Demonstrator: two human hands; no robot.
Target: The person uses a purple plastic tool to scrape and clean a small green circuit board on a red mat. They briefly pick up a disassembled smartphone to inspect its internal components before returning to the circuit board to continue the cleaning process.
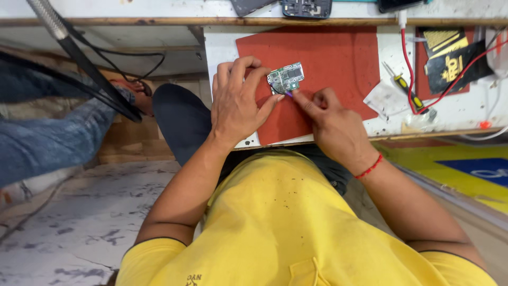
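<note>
At far left we note a second person's leg in blue denim [42,137] and a dark cable [95,79] running across it; neither is involved with the work.

Moving right, the left hand [238,103] rests on the red work mat [328,58], fingers curled and pressed against the left edge of a small green circuit board [286,78], steadying it. The board lies flat on the mat, near its middle-left, bare of any housing.

The right hand [330,119] comes in just beside it, thumb and forefinger pinched together on a slim tool whose purple tip [289,94] meets the lower edge of the board. We judge the work to be mid-course: the board is already out of its casing and under attention, while nothing shows it being refitted.

Further right lie a clear plastic bag [385,99], a yellow-handled screwdriver [405,87] and a red wire [410,69], all untouched.

Limits of view: most of the tool is hidden inside the right hand, so its kind cannot be told. The board's components are too small to read. Dark device parts [306,7] at the top edge are cut off.
</note>
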